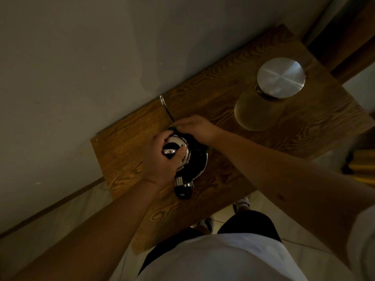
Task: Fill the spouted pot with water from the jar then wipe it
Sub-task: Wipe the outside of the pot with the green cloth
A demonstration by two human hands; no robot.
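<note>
Spouted pot (pixel 197 165) | mid-table (pixel 233 110) | both hands on it | jar (pixel 263 100) well apart

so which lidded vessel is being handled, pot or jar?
The spouted pot: left hand on its lid, right hand at its far side. The jar stands untouched.

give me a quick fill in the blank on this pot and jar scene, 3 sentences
1. The left hand rests on the spouted pot's ____.
2. The jar is capped with a round ____ lid.
3. Pot and jar both stand on a ____ table.

Missing words: lid; metal; wooden
</note>
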